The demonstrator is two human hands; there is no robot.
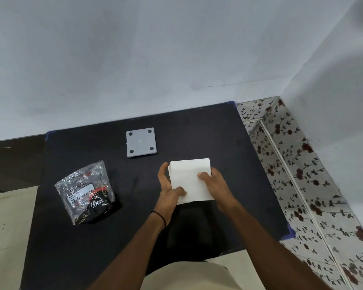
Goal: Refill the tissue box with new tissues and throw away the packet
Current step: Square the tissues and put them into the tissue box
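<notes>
Two bare forearms reach up from the bottom of the frame; the left hand (pixel 169 190) and right hand (pixel 215 185) pinch opposite edges of the white tissue stack (pixel 190 180) at centre, over a dark box (pixel 189 229) I judge to be the tissue box, contents unseen. The packet (pixel 86 191), lower left, looks emptied but not yet binned. A grey square plate (pixel 141 142) lies above
</notes>
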